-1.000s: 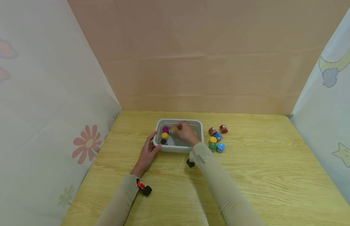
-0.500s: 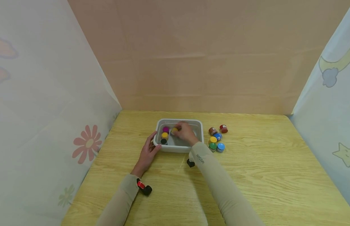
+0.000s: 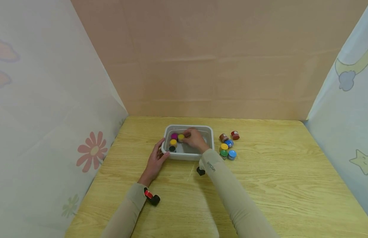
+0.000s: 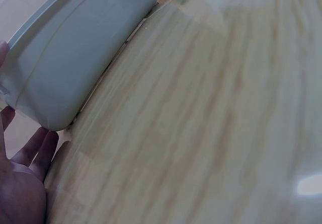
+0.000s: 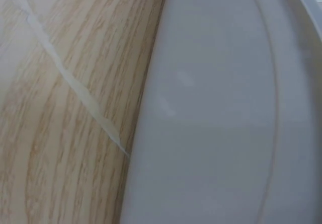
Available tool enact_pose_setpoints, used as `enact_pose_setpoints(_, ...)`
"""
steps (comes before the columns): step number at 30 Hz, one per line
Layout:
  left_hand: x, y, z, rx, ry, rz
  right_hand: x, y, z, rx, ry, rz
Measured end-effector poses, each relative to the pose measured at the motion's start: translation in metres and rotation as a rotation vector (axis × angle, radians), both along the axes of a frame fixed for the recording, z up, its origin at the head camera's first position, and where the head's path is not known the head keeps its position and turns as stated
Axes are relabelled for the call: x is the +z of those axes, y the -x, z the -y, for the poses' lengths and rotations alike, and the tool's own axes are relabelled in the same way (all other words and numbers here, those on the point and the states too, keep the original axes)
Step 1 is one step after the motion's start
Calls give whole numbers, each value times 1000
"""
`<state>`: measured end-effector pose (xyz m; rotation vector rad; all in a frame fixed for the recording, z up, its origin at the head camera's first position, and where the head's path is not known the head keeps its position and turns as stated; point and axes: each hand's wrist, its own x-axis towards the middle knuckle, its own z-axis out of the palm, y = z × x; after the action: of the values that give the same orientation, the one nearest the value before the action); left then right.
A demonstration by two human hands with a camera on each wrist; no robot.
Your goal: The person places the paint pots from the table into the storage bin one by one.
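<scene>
A light grey plastic tub (image 3: 190, 158) stands on the table. My left hand (image 3: 155, 161) holds its near left corner, thumb at the front rim and fingers along the left side. In the left wrist view, fingertips touch the tub wall (image 4: 75, 53). Inside the tub, my right hand (image 3: 196, 139) pinches a small yellow-lidded paint jar (image 3: 180, 138). Left of that jar stand a purple-lidded jar (image 3: 174, 136), an orange-yellow-lidded jar (image 3: 173, 142) and a black-lidded jar (image 3: 172, 149). The right wrist view shows the tub's outer wall (image 5: 201, 108); the hand is hidden there.
Right of the tub is a loose group of small jars: brown (image 3: 224, 138), dark red (image 3: 235, 135), blue (image 3: 229, 143), yellow (image 3: 224, 146), green (image 3: 224, 154) and light blue (image 3: 232, 155). Some lie tipped over. The wooden table (image 3: 279, 185) meets patterned side walls.
The yellow-lidded jar in my right hand has shifted slightly left, closer to the purple-lidded jar. My left hand and the tub stay where they were.
</scene>
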<state>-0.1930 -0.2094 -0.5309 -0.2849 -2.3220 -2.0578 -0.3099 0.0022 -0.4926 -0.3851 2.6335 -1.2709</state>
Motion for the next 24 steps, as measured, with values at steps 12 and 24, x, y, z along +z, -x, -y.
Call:
enact_pose_setpoints(12,-2,-1,-1,0,-6,2,14,-7,-24,66,103,61)
enact_pose_setpoints(24,-28,15,6,10,11,-4,41,-13,-81,29,119,-18)
